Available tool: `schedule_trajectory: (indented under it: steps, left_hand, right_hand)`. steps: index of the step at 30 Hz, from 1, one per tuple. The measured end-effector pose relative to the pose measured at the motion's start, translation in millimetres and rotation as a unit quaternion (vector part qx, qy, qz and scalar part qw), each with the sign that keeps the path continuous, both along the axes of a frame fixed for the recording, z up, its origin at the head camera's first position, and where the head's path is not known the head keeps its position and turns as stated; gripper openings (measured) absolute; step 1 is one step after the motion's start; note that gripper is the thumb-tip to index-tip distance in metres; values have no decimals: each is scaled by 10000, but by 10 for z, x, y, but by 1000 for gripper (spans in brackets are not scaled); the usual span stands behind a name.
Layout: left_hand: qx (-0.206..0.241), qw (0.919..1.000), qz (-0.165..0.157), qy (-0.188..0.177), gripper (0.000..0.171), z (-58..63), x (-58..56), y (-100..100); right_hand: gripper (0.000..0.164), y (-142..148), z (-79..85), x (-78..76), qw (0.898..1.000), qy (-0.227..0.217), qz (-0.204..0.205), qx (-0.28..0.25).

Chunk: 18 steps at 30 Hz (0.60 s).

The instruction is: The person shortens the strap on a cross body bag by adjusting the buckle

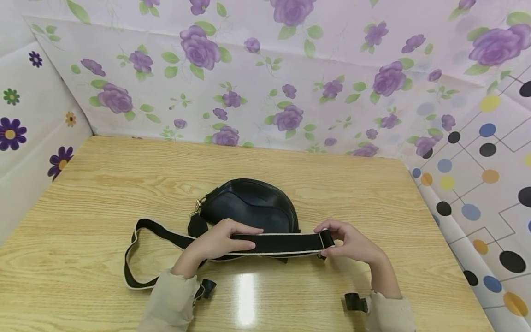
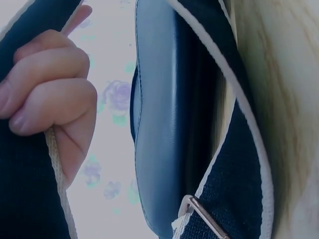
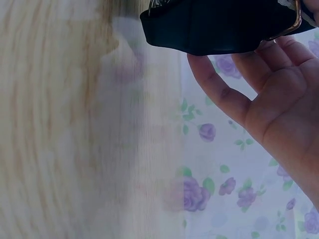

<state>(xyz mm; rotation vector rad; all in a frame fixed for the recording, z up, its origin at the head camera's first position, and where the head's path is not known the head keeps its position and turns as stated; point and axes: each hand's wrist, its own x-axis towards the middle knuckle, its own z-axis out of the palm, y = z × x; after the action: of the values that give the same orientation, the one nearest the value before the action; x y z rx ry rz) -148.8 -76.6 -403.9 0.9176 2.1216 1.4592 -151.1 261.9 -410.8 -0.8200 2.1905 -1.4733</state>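
Observation:
A black half-moon bag [image 1: 249, 203] lies on the wooden table, a gold clasp [image 1: 199, 205] at its left end. In front of it, a wide black strap with white edges [image 1: 282, 243] is stretched between the two hands. My left hand [image 1: 215, 240] grips the strap near its middle; in the left wrist view its fingers [image 2: 55, 99] curl over the edge. At the strap's right end, my right hand [image 1: 352, 242] pinches the black end piece [image 3: 219, 27] between thumb and fingers. A metal buckle [image 2: 204, 216] sits on a lower strap length.
To the left, the strap's slack forms a loop [image 1: 129, 258] on the table [image 1: 103, 184]. Flowered sheeting [image 1: 249, 92] stands behind the table, and dotted sheeting [image 1: 477, 193] runs along the right side. Dark wrist-worn pieces [image 1: 354, 302] show by the sleeves.

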Motion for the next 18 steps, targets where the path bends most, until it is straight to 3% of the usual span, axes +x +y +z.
schedule_trajectory:
  steps: [18]
  left_hand:
    - [30, 10000, -70, 37, 38, -15, -7, -96]
  right_hand:
    - [36, 12, -22, -10, 10000, -40, 25, 6]
